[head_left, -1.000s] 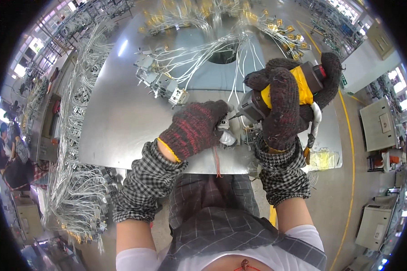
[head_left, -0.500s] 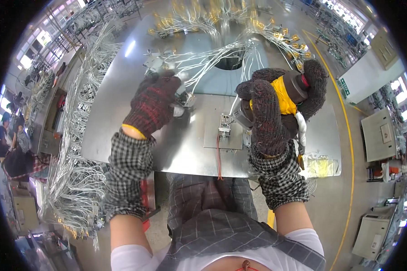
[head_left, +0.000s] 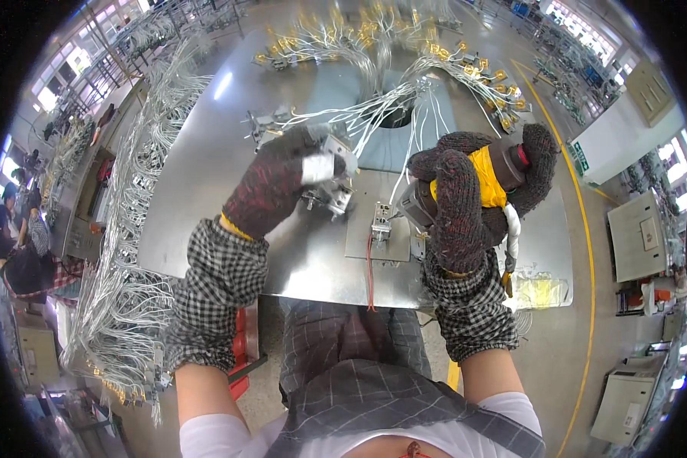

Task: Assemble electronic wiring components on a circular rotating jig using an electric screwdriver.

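My left hand [head_left: 271, 179], in a dark knitted glove with red flecks, is closed on a silvery metal bracket [head_left: 334, 200]. A white wrapping [head_left: 317, 169] shows at its fingers, and part of the bracket is hidden behind the glove. My right hand [head_left: 466, 206], gloved alike, grips a dark power tool [head_left: 505, 169] with yellow tape round its body. A white-wrapped cord [head_left: 512, 229] hangs from the tool. Between the hands, a small metal fixture [head_left: 381, 221] with red wires stands on a square plate [head_left: 359, 243], just left of the tool's grey front end.
The metal worktable [head_left: 198, 198] has a dark round hole [head_left: 395, 117]. White wires [head_left: 359, 114] with yellow-tipped ends [head_left: 504, 95] fan across its far side. A wire bundle [head_left: 130, 252] hangs along the left. Yellow tape [head_left: 543, 288] lies at the right corner. People are at far left.
My left hand has moved right, closer to the plate, bringing the metal bracket with it. The right hand and tool have shifted slightly; the tool stays in its grip.
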Action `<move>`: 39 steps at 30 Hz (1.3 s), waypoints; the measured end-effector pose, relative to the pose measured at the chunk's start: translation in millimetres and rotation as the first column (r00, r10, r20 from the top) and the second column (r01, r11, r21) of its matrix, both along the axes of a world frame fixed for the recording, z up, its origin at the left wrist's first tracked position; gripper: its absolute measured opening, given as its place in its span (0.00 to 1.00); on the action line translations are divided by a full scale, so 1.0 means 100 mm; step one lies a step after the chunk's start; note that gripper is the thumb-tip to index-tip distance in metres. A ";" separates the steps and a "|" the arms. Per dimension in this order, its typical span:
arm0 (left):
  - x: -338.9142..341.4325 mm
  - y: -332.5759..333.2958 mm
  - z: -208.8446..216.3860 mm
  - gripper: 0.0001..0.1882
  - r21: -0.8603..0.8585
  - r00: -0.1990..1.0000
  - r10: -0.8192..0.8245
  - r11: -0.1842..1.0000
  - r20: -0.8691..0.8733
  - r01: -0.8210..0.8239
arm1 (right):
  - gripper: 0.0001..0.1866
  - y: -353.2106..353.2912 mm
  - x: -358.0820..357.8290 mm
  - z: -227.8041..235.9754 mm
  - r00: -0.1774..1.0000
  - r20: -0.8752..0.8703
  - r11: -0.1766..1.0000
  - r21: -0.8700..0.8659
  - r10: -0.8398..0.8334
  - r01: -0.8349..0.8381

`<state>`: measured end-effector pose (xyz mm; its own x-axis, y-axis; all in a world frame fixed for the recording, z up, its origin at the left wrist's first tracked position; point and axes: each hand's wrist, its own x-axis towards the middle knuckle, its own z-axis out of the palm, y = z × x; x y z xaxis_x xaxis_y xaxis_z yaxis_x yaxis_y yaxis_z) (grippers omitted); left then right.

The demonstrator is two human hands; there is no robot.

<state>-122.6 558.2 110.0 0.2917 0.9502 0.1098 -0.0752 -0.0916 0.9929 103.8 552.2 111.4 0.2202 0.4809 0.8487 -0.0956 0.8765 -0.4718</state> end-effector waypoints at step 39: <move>0.61 -0.27 -0.20 0.35 0.341 0.853 0.127 0.938 -0.507 0.063 | 0.39 -0.01 0.24 0.28 0.984 -0.176 1.000 -0.023 -0.014 0.010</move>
<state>-61.8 531.2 89.7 0.3652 0.8930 0.2629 0.4449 -0.4155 0.7933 127.6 550.9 139.7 0.3709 0.4951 0.7857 -0.1682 0.8679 -0.4675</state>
